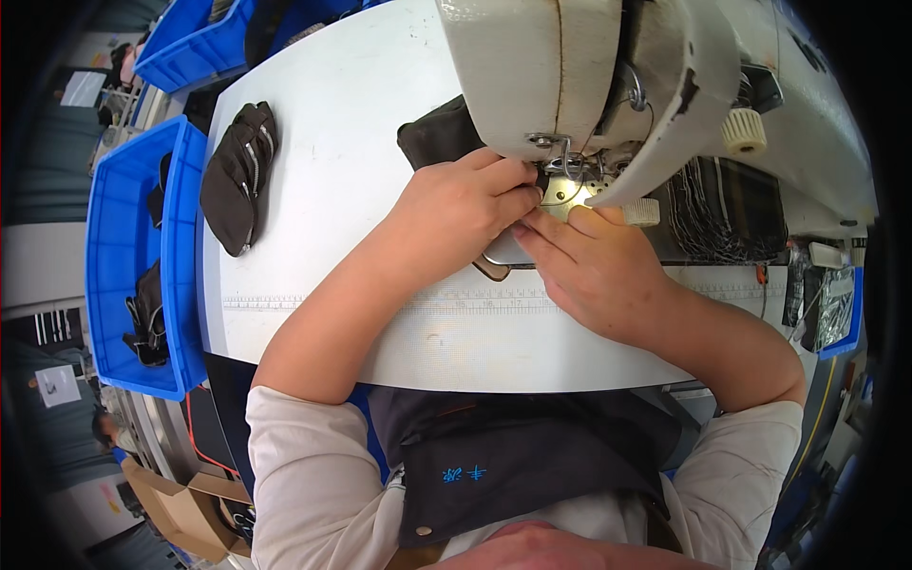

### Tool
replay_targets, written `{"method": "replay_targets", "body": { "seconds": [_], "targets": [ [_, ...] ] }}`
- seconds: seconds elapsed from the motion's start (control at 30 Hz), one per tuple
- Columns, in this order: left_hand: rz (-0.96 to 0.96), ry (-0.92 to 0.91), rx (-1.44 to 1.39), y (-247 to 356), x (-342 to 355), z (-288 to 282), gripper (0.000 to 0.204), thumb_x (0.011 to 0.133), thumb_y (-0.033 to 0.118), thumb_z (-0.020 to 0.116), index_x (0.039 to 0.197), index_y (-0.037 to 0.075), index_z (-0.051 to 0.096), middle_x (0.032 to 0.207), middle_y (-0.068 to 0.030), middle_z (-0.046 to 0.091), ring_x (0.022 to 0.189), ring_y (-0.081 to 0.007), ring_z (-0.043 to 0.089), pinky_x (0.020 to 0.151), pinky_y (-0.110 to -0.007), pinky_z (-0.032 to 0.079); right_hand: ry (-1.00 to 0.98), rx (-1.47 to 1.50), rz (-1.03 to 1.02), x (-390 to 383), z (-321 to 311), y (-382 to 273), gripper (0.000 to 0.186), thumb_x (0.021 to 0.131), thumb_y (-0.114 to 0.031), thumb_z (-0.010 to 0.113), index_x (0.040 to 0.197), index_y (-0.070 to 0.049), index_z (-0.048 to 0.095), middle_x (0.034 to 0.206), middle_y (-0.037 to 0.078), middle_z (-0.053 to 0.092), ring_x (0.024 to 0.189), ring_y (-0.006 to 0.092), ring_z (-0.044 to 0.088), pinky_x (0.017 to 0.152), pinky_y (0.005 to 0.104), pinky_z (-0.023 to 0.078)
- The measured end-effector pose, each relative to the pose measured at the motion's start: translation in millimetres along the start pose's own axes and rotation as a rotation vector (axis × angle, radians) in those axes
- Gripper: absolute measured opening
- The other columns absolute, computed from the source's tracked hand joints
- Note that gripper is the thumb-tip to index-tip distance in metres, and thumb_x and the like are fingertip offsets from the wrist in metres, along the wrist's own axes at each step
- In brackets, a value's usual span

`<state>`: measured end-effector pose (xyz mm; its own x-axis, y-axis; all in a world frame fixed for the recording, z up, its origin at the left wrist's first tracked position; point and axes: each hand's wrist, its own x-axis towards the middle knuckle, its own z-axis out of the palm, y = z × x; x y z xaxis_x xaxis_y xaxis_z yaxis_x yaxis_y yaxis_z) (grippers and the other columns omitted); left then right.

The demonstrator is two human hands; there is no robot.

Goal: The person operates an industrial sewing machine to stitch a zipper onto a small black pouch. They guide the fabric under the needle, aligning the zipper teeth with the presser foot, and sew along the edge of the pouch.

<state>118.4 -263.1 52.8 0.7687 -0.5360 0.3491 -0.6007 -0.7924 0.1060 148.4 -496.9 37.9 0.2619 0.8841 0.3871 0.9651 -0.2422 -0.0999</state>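
At the sewing machine [560,76], my left hand [465,209] is closed, thumb and fingers pinched on a dark fabric piece [439,135] just left of the presser foot [568,167]. Most of that fabric is hidden behind the hand and the machine head. My right hand [603,266] meets the left fingertips in front of the lit needle plate [562,193]. Its fingers are bent together at the work, and what they pinch is hidden. A small brown edge [491,270] shows below the two hands.
A dark zippered pouch [237,179] lies on the white table [323,142] at left. Beside the table stands a blue bin [195,256] with dark pieces inside; another blue bin [199,52] is behind. Stacked dark fabric pieces [727,209] lie right of the needle. An open cardboard box [180,508] sits lower left.
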Motion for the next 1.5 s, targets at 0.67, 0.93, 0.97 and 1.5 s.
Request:
{"method": "replay_targets", "body": {
  "seconds": [0.67, 0.93, 0.97, 1.5],
  "targets": [
    [-0.232, -0.122, -0.046, 22, 0, 7, 0.035, 0.087, 0.007, 0.07, 0.122, 0.01, 0.074, 0.124, -0.0034, 0.073, 0.102, -0.0251, 0.072, 0.079, -0.038, 0.061, 0.016, 0.06, 0.049, -1, -2, 4, 0.04, 0.075, -0.011, 0.075, 0.113, -0.003, 0.07, 0.121, 0.008, 0.07, 0.097, 0.0221, 0.068, 0.071, 0.0375, 0.056],
    [-0.112, 0.015, -0.012, 16, -3, 8, 0.033, 0.075, 0.01, 0.075, 0.109, 0.01, 0.073, 0.113, 0.001, 0.067, 0.1, -0.0203, 0.068, 0.074, -0.032, 0.06, 0.04, 0.046, 0.053, -1, -3, 4, 0.039, 0.075, -0.009, 0.074, 0.113, -0.001, 0.071, 0.121, 0.011, 0.07, 0.095, 0.0229, 0.069, 0.081, 0.0392, 0.055],
    [-0.078, 0.03, 0.02, 13, -2, 8, 0.03, 0.076, 0.011, 0.074, 0.106, 0.011, 0.074, 0.112, 0.0016, 0.067, 0.102, -0.0197, 0.068, 0.075, -0.031, 0.06, 0.043, 0.048, 0.052, -1, -3, 4, 0.039, 0.075, -0.009, 0.074, 0.113, -0.001, 0.071, 0.121, 0.011, 0.07, 0.095, 0.0227, 0.069, 0.081, 0.039, 0.055],
    [-0.121, -0.024, -0.222, -6, -2, 0, 0.032, 0.082, 0.003, 0.072, 0.113, 0.007, 0.079, 0.117, -0.0018, 0.073, 0.109, -0.024, 0.068, 0.086, -0.035, 0.06, 0.048, 0.001, 0.021, 0, 1, 3, 0.039, 0.075, -0.012, 0.074, 0.112, 0.002, 0.071, 0.112, 0.01, 0.07, 0.09, 0.0188, 0.07, 0.076, 0.0362, 0.055]
  ]
}}
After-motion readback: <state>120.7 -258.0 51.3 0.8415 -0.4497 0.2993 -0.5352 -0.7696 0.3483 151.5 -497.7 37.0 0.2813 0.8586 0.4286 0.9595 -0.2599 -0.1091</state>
